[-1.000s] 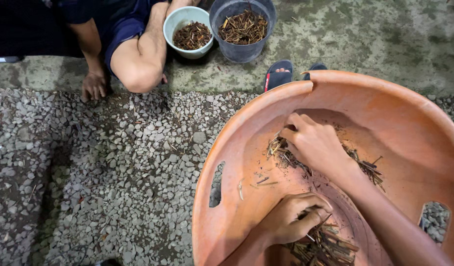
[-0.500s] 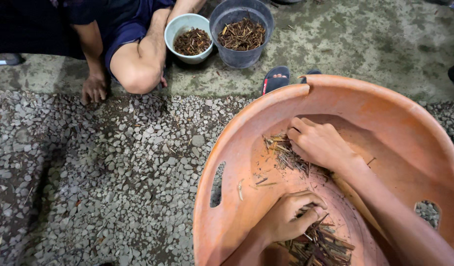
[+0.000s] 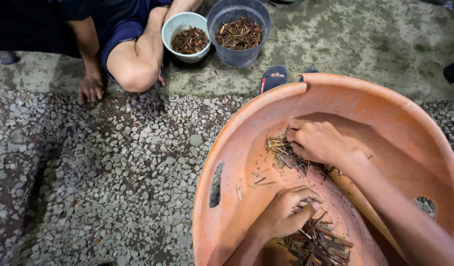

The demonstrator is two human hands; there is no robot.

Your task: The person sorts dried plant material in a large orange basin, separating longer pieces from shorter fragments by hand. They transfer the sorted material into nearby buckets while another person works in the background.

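Orange tub (image 3: 246,148) fills lower right of frame; left hand (image 3: 285,213) curled over a dark stick pile (image 3: 318,244) at bottom, right hand (image 3: 319,142) resting on a thinner scatter of sticks (image 3: 282,153) mid-tub. Upper left: another person's knee (image 3: 136,69) and hand (image 3: 90,87) on gravel (image 3: 104,172). Top centre: white bowl (image 3: 186,37) and grey bucket (image 3: 239,29), both holding brown bits, sandal (image 3: 273,79) just below.
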